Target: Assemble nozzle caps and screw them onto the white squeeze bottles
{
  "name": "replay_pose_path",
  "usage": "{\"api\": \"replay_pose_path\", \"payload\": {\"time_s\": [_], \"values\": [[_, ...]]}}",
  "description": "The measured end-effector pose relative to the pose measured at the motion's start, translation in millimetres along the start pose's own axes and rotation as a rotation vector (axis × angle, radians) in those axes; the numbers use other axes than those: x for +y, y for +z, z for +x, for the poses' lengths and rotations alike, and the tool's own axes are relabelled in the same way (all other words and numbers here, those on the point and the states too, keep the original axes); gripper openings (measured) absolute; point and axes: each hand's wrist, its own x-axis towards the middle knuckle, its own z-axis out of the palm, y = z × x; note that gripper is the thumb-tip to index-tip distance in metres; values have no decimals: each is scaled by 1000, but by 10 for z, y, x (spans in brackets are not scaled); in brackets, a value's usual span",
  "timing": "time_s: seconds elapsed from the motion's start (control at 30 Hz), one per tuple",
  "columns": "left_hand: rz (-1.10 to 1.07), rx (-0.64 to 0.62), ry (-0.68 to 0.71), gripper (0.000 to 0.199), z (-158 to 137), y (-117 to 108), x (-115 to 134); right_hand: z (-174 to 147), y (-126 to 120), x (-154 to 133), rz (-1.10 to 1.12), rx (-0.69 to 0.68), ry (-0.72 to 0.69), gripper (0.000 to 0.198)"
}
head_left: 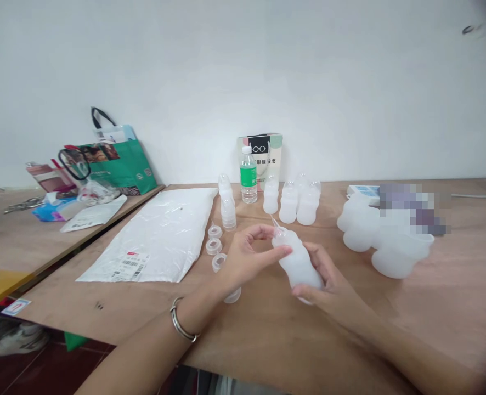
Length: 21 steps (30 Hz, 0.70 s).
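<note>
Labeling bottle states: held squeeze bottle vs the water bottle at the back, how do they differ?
The squeeze bottle is milky white, label-free, tilted in both hands' grip, with a pointed nozzle. The water bottle is clear, green-labelled, upright on the table, untouched, with a flat white cap. Both are plastic.

A single head-worn camera looks forward and down across a wooden table (pixel 267 329) toward a white wall (pixel 243 66). It sits close above the near table edge: both forearms enter from the bottom, and the hands fall near the picture's centre. The far edge and a second table (pixel 4 241) at left lie farther off.
</note>
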Motion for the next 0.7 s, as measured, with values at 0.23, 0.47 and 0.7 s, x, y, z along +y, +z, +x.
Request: {"api": "replay_pose_path", "payload": {"time_s": [0.23, 0.47, 0.7], "values": [[-5, -131, 19, 26, -33, 2, 3, -13, -20, -24, 157, -256, 57, 44], [33, -212, 63, 31, -18, -47, 65, 8, 17, -36, 283, -319, 84, 42], [904, 259, 280, 45, 437, -642, -105, 46, -17, 52, 112, -155, 67, 44]]}}
